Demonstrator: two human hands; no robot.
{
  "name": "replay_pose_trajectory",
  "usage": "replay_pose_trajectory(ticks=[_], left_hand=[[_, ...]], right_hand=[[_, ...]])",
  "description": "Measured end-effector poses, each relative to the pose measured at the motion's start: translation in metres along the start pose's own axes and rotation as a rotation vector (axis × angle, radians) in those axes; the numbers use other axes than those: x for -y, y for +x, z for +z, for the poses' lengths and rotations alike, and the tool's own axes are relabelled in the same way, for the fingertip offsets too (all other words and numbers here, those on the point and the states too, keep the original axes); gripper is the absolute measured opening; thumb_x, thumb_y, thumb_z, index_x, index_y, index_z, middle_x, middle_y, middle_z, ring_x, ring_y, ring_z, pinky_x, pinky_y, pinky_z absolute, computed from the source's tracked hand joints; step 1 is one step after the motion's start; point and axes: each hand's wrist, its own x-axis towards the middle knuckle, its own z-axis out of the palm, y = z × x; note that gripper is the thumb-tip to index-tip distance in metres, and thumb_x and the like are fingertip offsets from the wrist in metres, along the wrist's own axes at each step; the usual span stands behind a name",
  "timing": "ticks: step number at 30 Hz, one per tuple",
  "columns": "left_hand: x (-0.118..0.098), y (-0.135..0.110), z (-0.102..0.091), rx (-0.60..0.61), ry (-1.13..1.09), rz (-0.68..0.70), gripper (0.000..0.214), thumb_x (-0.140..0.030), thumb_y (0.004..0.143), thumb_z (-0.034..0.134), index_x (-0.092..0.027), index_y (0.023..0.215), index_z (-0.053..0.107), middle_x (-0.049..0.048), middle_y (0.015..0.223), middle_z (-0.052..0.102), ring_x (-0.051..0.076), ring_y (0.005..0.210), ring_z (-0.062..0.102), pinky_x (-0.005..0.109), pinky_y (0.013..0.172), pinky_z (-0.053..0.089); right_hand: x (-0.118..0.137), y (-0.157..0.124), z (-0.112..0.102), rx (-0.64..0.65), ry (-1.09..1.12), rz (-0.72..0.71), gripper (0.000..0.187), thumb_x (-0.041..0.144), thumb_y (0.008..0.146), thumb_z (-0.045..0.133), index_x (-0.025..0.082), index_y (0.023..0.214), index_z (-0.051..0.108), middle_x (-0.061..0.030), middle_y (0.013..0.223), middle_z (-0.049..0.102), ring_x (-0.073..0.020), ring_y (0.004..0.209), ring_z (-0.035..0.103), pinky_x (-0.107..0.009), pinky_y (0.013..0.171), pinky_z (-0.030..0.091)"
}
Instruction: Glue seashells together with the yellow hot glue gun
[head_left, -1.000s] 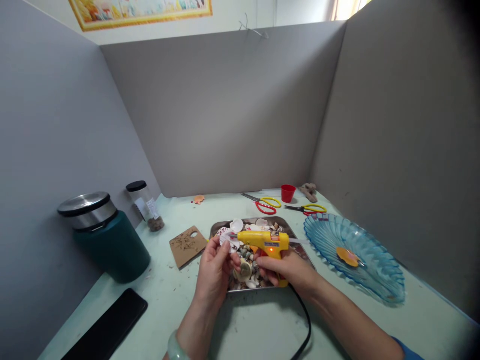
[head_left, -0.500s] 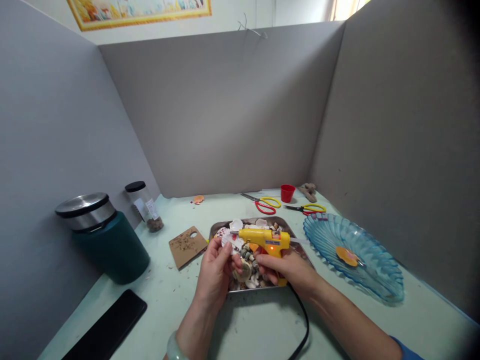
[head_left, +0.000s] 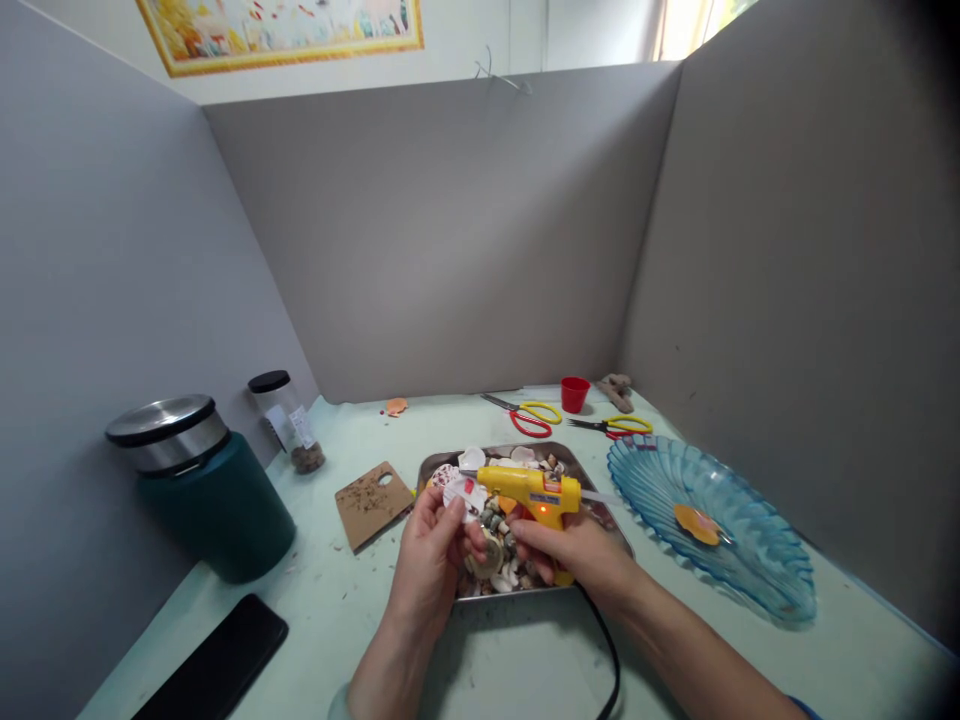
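My right hand (head_left: 577, 545) is wrapped round the handle of a yellow hot glue gun (head_left: 525, 484), its small orange light lit and a clear glue stick out of the back. The nozzle points left, close over a white shell (head_left: 463, 492) with a red patch. Between thumb and fingers my left hand (head_left: 435, 540) pinches this shell. Below both hands lies a metal tray (head_left: 551, 588) filled with shells and small stones. Whether the nozzle touches the shell, I cannot tell.
A blue glass dish (head_left: 757, 545) holding an orange shell stands at right. Behind are two pairs of scissors (head_left: 531, 417) (head_left: 619, 427) and a red cup (head_left: 574, 394). At left are a brown board (head_left: 371, 505), a jar (head_left: 289, 425), a teal flask (head_left: 217, 510) and a black phone (head_left: 217, 655).
The view has tilted up slightly, so everything sits a little lower. The shell's red patch shows more clearly near the nozzle; both hands keep their grips.
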Motion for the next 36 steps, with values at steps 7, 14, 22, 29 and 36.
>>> replay_pose_trajectory(ticks=[7,14,22,29,36], left_hand=[[0.0,0.0,0.0,-0.015,-0.038,0.013,0.044,-0.04,0.069,0.081,-0.018,0.093,0.052,-0.0029,0.052,0.061,0.009,0.042,0.052,0.018,0.046,0.043],[0.001,0.002,-0.002,0.001,-0.009,0.011,0.046,-0.038,0.072,0.079,-0.017,0.099,0.05,-0.003,0.054,0.061,0.009,0.043,0.052,0.018,0.046,0.044],[0.0,0.0,-0.001,-0.012,0.001,0.001,0.043,-0.039,0.072,0.078,-0.019,0.095,0.049,-0.0042,0.049,0.06,0.008,0.039,0.048,0.016,0.043,0.04],[0.003,0.001,-0.002,-0.025,0.016,0.009,0.042,-0.04,0.071,0.079,-0.018,0.093,0.051,-0.0036,0.05,0.061,0.009,0.04,0.051,0.019,0.044,0.042],[0.003,0.001,-0.001,-0.012,0.019,0.009,0.041,-0.039,0.073,0.076,-0.017,0.096,0.051,-0.0032,0.049,0.06,0.009,0.038,0.05,0.019,0.043,0.043]], right_hand=[[-0.003,0.001,0.001,-0.011,-0.021,0.02,0.025,0.04,0.072,0.069,0.017,0.079,0.06,0.0041,0.058,0.058,-0.0055,0.04,0.043,-0.02,0.044,0.033],[-0.004,0.001,0.001,-0.012,-0.003,0.002,0.024,0.038,0.074,0.067,0.016,0.079,0.059,0.0051,0.058,0.057,-0.0044,0.039,0.041,-0.019,0.044,0.032],[0.0,0.0,0.001,-0.023,0.011,0.003,0.025,0.038,0.074,0.069,0.016,0.08,0.06,0.005,0.059,0.058,-0.0039,0.04,0.042,-0.018,0.044,0.033],[-0.001,0.0,0.002,-0.063,0.028,-0.029,0.029,0.042,0.074,0.07,0.016,0.08,0.06,0.0048,0.06,0.058,-0.0039,0.04,0.041,-0.019,0.043,0.034],[-0.019,0.005,0.003,-0.074,-0.087,-0.032,0.023,0.039,0.076,0.068,0.017,0.083,0.065,0.0051,0.057,0.054,-0.0073,0.042,0.043,-0.021,0.043,0.037]])
